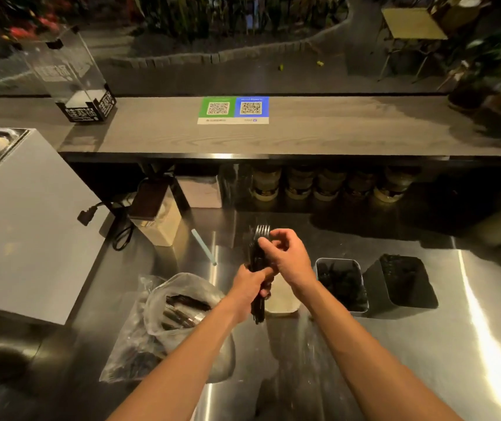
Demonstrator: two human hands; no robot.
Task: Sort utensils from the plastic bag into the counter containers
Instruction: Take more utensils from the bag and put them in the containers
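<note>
Nearest the camera, two bare forearms are seen reaching up from the bottom edge of the frame over the brushed steel bench [470, 344]. At lower left, a crumpled clear plastic bag [170, 317] is laid open on the bench, with dark utensils inside.

Just right of the bag, the left hand [247, 288] is wrapped round the handles of a bundle of black plastic forks [256, 253], held above the bench at centre frame. The bundle's long axis runs up the frame, with the tines toward the top and the handle ends toward the camera. The right hand [288, 256] is pinched on the bundle just below the tines.

A pale rectangular tub [284, 299] is partly hidden directly beneath both hands. To its right stand a light-rimmed rectangular container [337, 259] of black utensils and, just beside it, a black square container [378, 287]. What kind of utensil each holds cannot be told.

All three containers lie below or to the right of the bundle, so the right hand is judged the nearer for any drop. The forks would probably be lowered handles first.
</note>
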